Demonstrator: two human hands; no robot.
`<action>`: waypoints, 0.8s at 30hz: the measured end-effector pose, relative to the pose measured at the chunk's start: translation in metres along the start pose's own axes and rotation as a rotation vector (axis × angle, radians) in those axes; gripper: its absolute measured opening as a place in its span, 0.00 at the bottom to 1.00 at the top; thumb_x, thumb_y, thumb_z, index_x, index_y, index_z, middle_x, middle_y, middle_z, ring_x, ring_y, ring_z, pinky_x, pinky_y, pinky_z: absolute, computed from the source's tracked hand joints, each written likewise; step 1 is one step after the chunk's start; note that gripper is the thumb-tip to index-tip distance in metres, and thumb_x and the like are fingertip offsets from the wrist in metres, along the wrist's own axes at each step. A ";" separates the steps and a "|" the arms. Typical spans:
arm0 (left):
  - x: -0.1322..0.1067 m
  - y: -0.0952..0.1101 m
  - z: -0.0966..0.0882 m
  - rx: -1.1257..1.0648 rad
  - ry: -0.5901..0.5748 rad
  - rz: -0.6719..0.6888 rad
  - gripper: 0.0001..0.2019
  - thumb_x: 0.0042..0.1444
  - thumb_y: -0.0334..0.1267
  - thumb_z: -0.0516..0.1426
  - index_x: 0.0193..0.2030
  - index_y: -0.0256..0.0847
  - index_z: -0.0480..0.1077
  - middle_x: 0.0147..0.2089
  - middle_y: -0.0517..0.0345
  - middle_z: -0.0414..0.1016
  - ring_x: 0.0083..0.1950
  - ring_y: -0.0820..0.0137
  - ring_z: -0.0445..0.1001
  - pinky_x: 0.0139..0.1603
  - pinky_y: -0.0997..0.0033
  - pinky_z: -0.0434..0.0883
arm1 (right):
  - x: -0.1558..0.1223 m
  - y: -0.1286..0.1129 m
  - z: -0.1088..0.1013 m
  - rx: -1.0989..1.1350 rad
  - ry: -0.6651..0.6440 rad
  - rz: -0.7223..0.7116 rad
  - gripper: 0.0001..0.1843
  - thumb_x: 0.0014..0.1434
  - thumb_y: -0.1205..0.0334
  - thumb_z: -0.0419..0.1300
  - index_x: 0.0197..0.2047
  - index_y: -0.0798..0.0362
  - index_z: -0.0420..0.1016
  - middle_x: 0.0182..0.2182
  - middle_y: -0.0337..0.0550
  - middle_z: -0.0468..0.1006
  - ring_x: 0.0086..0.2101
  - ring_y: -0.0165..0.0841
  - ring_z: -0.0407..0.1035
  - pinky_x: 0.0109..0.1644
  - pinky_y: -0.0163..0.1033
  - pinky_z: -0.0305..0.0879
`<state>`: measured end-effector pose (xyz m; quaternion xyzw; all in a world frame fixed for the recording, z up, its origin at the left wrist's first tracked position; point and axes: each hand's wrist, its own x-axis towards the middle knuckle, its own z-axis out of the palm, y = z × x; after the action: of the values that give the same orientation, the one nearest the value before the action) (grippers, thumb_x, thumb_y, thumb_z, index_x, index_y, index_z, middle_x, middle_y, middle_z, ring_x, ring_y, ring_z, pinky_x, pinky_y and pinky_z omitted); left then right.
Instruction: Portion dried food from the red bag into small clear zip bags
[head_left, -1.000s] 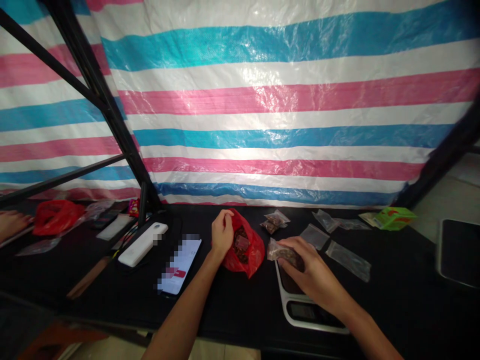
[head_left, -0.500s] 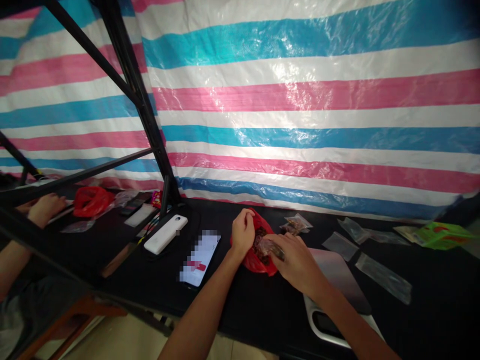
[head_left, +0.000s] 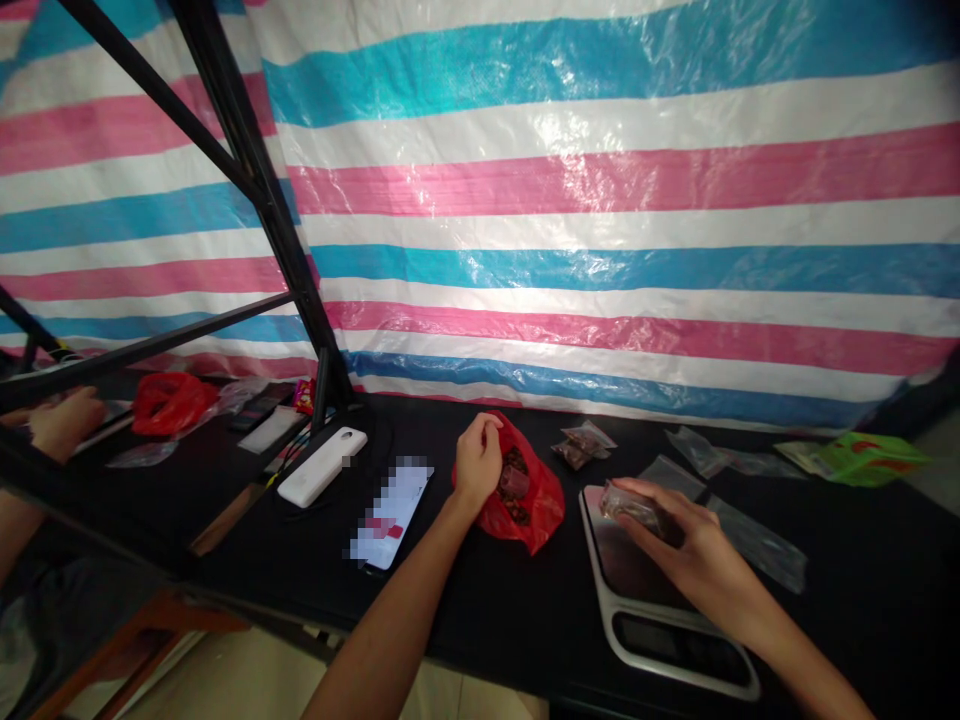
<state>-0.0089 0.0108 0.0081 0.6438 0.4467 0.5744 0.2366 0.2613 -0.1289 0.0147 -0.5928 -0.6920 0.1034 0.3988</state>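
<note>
My left hand [head_left: 478, 462] grips the gathered rim of a red plastic bag [head_left: 536, 505] holding dark brown pieces of dried food. My right hand [head_left: 675, 530] pinches a small clear zip bag [head_left: 631, 508] with brown pieces inside, low over the steel-edged digital kitchen scale [head_left: 619, 560]. I cannot tell whether the small bag touches the platform. Two small filled zip bags [head_left: 583, 445] lie beyond the red bag.
Flat clear zip bags [head_left: 757, 545] and a green packet [head_left: 870, 460] lie to the right on the black table [head_left: 862, 600]. A phone [head_left: 390, 512] and white power bank [head_left: 322, 466] lie left. Another person's hand [head_left: 67, 422] shows beyond a black metal frame [head_left: 255, 170].
My right hand has moved rightward from the red bag to above the scale, carrying the small zip bag. My left hand still grips the red bag.
</note>
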 end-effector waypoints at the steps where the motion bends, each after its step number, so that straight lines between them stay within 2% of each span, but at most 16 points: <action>1: -0.001 0.000 0.000 0.004 -0.007 0.000 0.13 0.71 0.37 0.48 0.39 0.43 0.72 0.35 0.60 0.77 0.36 0.70 0.74 0.41 0.72 0.67 | -0.004 0.005 -0.004 -0.012 0.008 0.001 0.22 0.63 0.44 0.64 0.58 0.39 0.78 0.51 0.44 0.85 0.48 0.49 0.80 0.57 0.57 0.73; 4: -0.002 -0.002 0.000 0.016 -0.020 0.001 0.13 0.71 0.38 0.48 0.39 0.43 0.72 0.35 0.61 0.77 0.36 0.70 0.74 0.40 0.73 0.67 | -0.011 0.010 -0.015 -0.032 0.022 -0.017 0.21 0.63 0.43 0.64 0.56 0.40 0.79 0.53 0.45 0.84 0.52 0.51 0.79 0.60 0.59 0.72; 8: -0.001 -0.005 -0.001 0.033 -0.018 0.002 0.13 0.71 0.38 0.48 0.39 0.42 0.71 0.35 0.60 0.76 0.35 0.70 0.74 0.38 0.73 0.67 | -0.012 0.013 -0.029 0.012 0.057 0.009 0.22 0.66 0.44 0.62 0.59 0.43 0.77 0.56 0.47 0.82 0.56 0.49 0.77 0.62 0.54 0.72; 14: 0.001 -0.006 -0.003 0.060 -0.010 0.011 0.13 0.71 0.39 0.47 0.39 0.42 0.71 0.35 0.60 0.76 0.37 0.69 0.75 0.40 0.72 0.68 | -0.014 0.028 -0.037 0.043 0.216 0.085 0.21 0.68 0.41 0.57 0.52 0.46 0.80 0.51 0.47 0.84 0.54 0.47 0.78 0.62 0.51 0.72; 18: 0.001 -0.006 -0.004 0.101 -0.015 0.013 0.13 0.71 0.39 0.47 0.40 0.43 0.71 0.35 0.60 0.76 0.37 0.69 0.76 0.42 0.71 0.69 | -0.014 0.029 -0.038 0.048 0.278 0.107 0.20 0.70 0.42 0.56 0.50 0.46 0.80 0.48 0.46 0.84 0.51 0.44 0.79 0.59 0.47 0.73; 21: 0.003 -0.008 -0.004 0.159 -0.012 0.007 0.13 0.70 0.36 0.46 0.40 0.43 0.71 0.38 0.58 0.77 0.42 0.67 0.76 0.48 0.69 0.71 | -0.014 0.027 -0.037 0.047 0.285 0.102 0.19 0.71 0.44 0.55 0.49 0.45 0.80 0.47 0.45 0.84 0.50 0.43 0.78 0.57 0.46 0.73; 24: 0.006 -0.015 -0.003 0.245 -0.011 -0.022 0.08 0.65 0.32 0.51 0.40 0.43 0.72 0.43 0.54 0.76 0.50 0.63 0.75 0.56 0.63 0.70 | -0.014 0.025 -0.034 0.058 0.287 0.072 0.17 0.71 0.45 0.56 0.48 0.45 0.80 0.47 0.45 0.83 0.50 0.43 0.78 0.57 0.46 0.72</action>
<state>-0.0168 0.0223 0.0001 0.6662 0.5193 0.5093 0.1648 0.3028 -0.1457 0.0162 -0.6142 -0.6030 0.0516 0.5065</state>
